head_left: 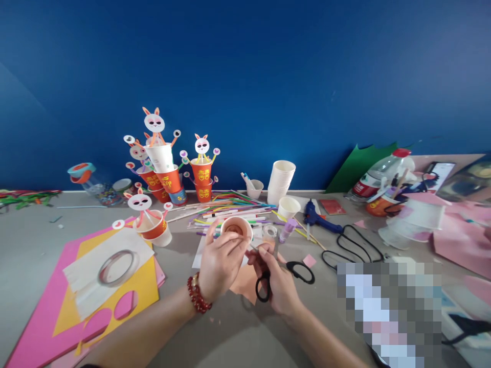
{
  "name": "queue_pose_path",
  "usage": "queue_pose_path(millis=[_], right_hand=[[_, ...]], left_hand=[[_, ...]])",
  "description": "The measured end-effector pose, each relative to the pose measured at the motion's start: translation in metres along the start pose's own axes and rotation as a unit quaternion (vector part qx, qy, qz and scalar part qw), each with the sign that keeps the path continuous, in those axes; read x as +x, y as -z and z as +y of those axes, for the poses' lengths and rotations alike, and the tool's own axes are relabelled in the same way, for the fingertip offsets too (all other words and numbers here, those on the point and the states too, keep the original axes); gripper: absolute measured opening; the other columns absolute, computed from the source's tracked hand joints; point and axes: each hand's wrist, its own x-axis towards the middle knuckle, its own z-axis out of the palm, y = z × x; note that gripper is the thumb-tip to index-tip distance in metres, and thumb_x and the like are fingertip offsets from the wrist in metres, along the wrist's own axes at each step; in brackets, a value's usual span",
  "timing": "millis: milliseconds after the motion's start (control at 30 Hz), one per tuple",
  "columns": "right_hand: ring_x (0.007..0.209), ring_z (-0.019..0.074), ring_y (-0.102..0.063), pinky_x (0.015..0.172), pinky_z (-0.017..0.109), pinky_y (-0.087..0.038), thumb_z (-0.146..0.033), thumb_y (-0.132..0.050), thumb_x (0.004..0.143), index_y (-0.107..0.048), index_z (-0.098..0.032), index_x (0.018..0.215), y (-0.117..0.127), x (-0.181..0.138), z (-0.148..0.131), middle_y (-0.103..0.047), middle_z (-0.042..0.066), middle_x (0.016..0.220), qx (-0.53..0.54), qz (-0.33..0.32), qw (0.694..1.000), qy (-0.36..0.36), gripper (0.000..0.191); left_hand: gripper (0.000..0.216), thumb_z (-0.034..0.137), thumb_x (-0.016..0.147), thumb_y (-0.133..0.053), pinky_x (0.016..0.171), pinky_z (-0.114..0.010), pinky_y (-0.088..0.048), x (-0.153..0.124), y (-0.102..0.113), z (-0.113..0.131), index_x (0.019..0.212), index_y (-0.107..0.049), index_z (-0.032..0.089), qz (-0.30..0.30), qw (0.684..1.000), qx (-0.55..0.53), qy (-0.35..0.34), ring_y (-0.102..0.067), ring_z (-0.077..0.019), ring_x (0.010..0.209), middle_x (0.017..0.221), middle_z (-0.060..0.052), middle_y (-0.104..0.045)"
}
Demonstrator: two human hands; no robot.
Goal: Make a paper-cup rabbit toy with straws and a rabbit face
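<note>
My left hand (218, 263) is closed round a small paper cup (237, 227) wrapped in orange-pink, its mouth turned toward me. A red bead bracelet (197, 294) sits on that wrist. My right hand (278, 283) grips black-handled scissors (286, 276), fingers through one loop, with the blades pointing up toward the cup's lower rim. Under both hands lies a piece of peach paper (245, 283) on the grey table (230, 332).
Finished bunny cups (169, 168) stand at the back left, a stack of white cups (281, 179) behind centre. Coloured straws (230, 209), a glue stick (287, 230), a blue glue gun (314, 217), a tape roll (118, 267) on pink and yellow sheets, and a plastic bottle (379, 176) surround me.
</note>
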Motion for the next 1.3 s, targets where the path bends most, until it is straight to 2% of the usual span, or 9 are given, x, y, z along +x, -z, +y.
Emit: queue_pose_path(millis=[133,267,467,633,733,900,1067,1167,1300], right_hand=[[0.051,0.0130,-0.050,0.058,0.026,-0.044,-0.042,-0.063,0.085,-0.056,-0.022,0.068,-0.002,0.000,-0.001,-0.061,-0.002,0.060,0.019,0.000,1.000,-0.014,0.027],[0.052,0.0119,-0.047,0.054,0.025,-0.039,-0.043,-0.056,0.090,-0.059,-0.021,0.071,0.004,0.002,0.001,-0.060,-0.001,0.065,-0.090,-0.024,0.993,0.069,0.030],[0.054,0.0134,-0.050,0.055,0.025,-0.039,-0.036,-0.046,0.098,-0.060,-0.021,0.081,0.017,0.006,-0.003,-0.051,-0.003,0.061,-0.299,-0.090,0.932,0.182,0.026],[0.066,0.0162,-0.055,0.064,0.027,-0.042,-0.029,-0.048,0.096,-0.058,-0.022,0.082,0.019,0.008,-0.011,-0.055,0.000,0.072,-0.369,-0.125,0.883,0.261,0.018],[0.057,0.0141,-0.050,0.057,0.025,-0.039,-0.032,-0.048,0.096,-0.059,-0.022,0.079,0.016,0.008,-0.007,-0.053,-0.002,0.065,-0.332,-0.097,0.911,0.226,0.022],[0.053,0.0116,-0.047,0.052,0.023,-0.038,-0.041,-0.053,0.094,-0.057,-0.021,0.071,0.007,0.004,0.001,-0.056,-0.002,0.064,-0.110,-0.042,0.990,0.083,0.030],[0.051,0.0116,-0.045,0.057,0.025,-0.043,-0.040,-0.062,0.087,-0.055,-0.022,0.068,0.000,0.001,-0.002,-0.055,-0.003,0.058,0.034,-0.017,0.999,-0.014,0.028],[0.051,0.0116,-0.045,0.057,0.026,-0.043,-0.040,-0.060,0.089,-0.056,-0.021,0.068,0.001,0.001,-0.002,-0.056,-0.002,0.058,0.009,-0.025,1.000,0.001,0.028],[0.051,0.0115,-0.047,0.052,0.024,-0.039,-0.042,-0.055,0.092,-0.059,-0.020,0.071,0.007,0.003,-0.001,-0.057,-0.001,0.062,-0.145,-0.030,0.984,0.098,0.030]], left_hand=[[0.025,0.009,0.092,-0.052,0.116,-0.052,-0.025,0.000,-0.001,0.000,0.110,-0.066,0.020,0.005,1.000,-0.006,0.001,-0.071,-0.0190,0.093,0.094,-0.003,-0.078],[0.023,0.010,0.093,-0.051,0.116,-0.050,-0.024,-0.001,-0.003,-0.003,0.105,-0.067,0.022,-0.020,0.996,-0.067,0.050,-0.070,-0.0160,0.091,0.093,0.000,-0.078],[0.015,0.018,0.093,-0.056,0.110,-0.046,-0.032,-0.004,-0.005,-0.011,0.093,-0.070,0.024,-0.045,0.985,-0.117,0.118,-0.070,-0.0167,0.083,0.085,0.001,-0.077],[0.014,0.019,0.091,-0.058,0.109,-0.045,-0.034,-0.003,-0.002,-0.015,0.091,-0.071,0.025,-0.072,0.974,-0.151,0.153,-0.071,-0.0175,0.087,0.090,0.001,-0.078],[0.015,0.018,0.092,-0.057,0.109,-0.045,-0.034,-0.002,-0.001,-0.012,0.094,-0.071,0.024,-0.059,0.980,-0.136,0.129,-0.070,-0.0169,0.085,0.087,0.001,-0.078],[0.026,0.009,0.092,-0.052,0.113,-0.049,-0.028,-0.003,-0.004,-0.004,0.108,-0.068,0.023,-0.015,0.997,-0.065,0.040,-0.069,-0.0177,0.091,0.093,-0.001,-0.078],[0.026,0.008,0.091,-0.054,0.113,-0.053,-0.028,-0.004,-0.007,-0.003,0.113,-0.066,0.017,0.012,1.000,-0.003,-0.016,-0.070,-0.0211,0.094,0.095,-0.005,-0.078],[0.027,0.007,0.090,-0.054,0.112,-0.051,-0.029,-0.004,-0.007,-0.003,0.112,-0.066,0.017,0.016,1.000,-0.020,-0.005,-0.070,-0.0201,0.094,0.095,-0.005,-0.078],[0.026,0.008,0.092,-0.052,0.111,-0.047,-0.030,-0.004,-0.006,-0.004,0.107,-0.067,0.022,-0.012,0.996,-0.076,0.045,-0.069,-0.0180,0.094,0.093,-0.002,-0.078]])
